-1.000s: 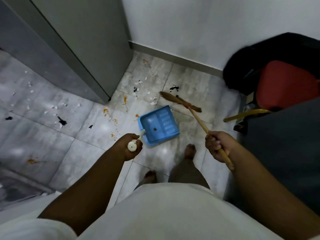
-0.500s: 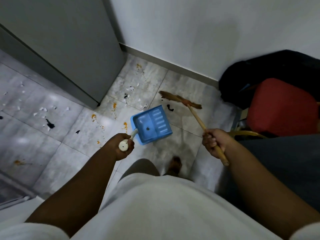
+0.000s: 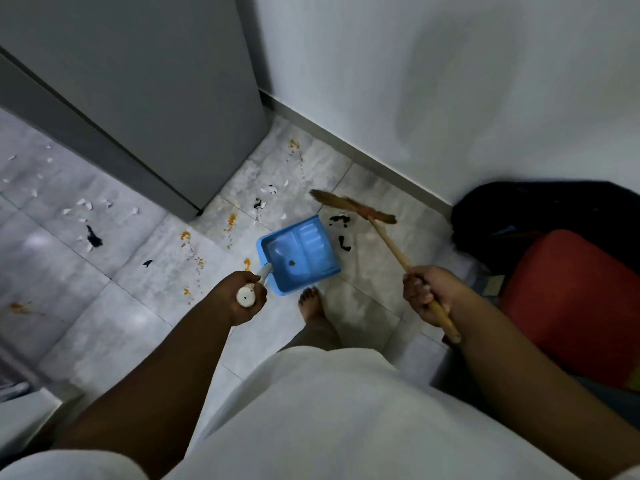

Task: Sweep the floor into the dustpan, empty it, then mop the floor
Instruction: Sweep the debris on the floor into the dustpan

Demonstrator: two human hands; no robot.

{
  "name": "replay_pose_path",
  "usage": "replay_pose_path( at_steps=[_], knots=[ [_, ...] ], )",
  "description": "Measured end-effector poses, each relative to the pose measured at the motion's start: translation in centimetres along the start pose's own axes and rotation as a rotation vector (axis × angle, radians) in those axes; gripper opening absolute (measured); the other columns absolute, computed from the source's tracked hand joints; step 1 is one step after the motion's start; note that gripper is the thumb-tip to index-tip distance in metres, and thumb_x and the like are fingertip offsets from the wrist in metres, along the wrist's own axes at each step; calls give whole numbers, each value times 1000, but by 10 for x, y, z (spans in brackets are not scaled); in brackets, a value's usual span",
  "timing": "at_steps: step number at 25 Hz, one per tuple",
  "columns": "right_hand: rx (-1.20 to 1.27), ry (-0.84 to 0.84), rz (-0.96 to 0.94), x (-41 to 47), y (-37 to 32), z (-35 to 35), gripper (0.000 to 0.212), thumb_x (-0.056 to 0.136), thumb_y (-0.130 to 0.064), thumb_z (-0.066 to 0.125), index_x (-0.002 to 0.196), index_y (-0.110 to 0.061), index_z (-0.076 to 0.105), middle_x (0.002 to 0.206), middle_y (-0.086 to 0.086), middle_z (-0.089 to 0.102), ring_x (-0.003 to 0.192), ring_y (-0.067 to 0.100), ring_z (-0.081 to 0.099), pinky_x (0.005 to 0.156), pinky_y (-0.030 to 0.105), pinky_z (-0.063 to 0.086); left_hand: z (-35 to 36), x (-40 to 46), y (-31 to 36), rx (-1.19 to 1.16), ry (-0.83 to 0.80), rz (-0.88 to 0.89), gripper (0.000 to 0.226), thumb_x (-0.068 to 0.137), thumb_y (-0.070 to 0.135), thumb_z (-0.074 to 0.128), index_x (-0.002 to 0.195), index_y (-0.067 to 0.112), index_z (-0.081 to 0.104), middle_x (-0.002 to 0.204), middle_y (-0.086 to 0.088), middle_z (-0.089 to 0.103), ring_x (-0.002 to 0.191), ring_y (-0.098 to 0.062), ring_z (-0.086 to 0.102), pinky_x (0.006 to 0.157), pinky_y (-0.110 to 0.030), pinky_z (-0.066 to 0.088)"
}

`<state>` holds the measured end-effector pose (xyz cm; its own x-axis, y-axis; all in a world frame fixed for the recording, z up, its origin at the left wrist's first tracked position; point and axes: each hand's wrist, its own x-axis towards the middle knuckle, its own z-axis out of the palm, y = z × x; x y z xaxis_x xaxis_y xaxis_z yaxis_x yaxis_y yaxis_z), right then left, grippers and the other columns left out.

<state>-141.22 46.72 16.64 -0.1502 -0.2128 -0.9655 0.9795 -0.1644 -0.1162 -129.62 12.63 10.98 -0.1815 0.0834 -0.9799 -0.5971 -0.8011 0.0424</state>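
Observation:
My left hand (image 3: 242,296) grips the white handle of a blue dustpan (image 3: 298,254), which rests on the grey tiled floor (image 3: 138,306) with one dark speck inside. My right hand (image 3: 427,292) is closed round the wooden stick of a broom (image 3: 353,206); its brown bristles lie on the floor just beyond the pan, to its right. Black scraps (image 3: 341,230) lie between the bristles and the pan's right edge. White paper bits (image 3: 270,190), orange crumbs (image 3: 230,221) and more black scraps (image 3: 93,237) are scattered to the left and ahead.
A grey cabinet (image 3: 156,81) stands at the upper left, and a white wall (image 3: 450,81) with a skirting runs behind. A red seat (image 3: 571,299) and a black bag (image 3: 540,216) crowd the right side. My bare foot (image 3: 310,303) stands just behind the dustpan.
I have stepped closer to the corner. The black scraps now lie on the near side of the broom bristles, next to the pan's right edge. Both hands keep their grips.

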Motion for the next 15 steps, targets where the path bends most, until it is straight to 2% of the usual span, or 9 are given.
replay_pose_path(
  at_steps=[5, 9, 15],
  knots=[
    [-126, 21, 37, 18, -68, 38, 36, 102, -22, 36, 66, -15, 40, 44, -5, 32, 28, 4, 27, 24, 15, 20, 26, 14, 37, -56, 19, -16, 31, 91, 15, 50, 118, 2, 40, 67, -5, 46, 38, -11, 52, 38, -20, 49],
    [-190, 22, 54, 33, -105, 74, 34, 101, -23, 38, 68, -15, 42, 47, -6, 31, 30, 4, 27, 25, 15, 21, 39, 19, 55, -122, 31, -14, 32, 91, 15, 50, 119, 1, 39, 61, -7, 48, 39, -12, 52, 38, -21, 49],
    [-398, -44, 144, 67, -171, 129, 36, 101, -23, 38, 66, -16, 39, 45, -6, 31, 28, 4, 27, 24, 15, 22, 48, 24, 45, -324, 26, -41, 31, 90, 14, 50, 115, 0, 40, 55, -10, 49, 37, -14, 51, 36, -21, 48]
  ],
)
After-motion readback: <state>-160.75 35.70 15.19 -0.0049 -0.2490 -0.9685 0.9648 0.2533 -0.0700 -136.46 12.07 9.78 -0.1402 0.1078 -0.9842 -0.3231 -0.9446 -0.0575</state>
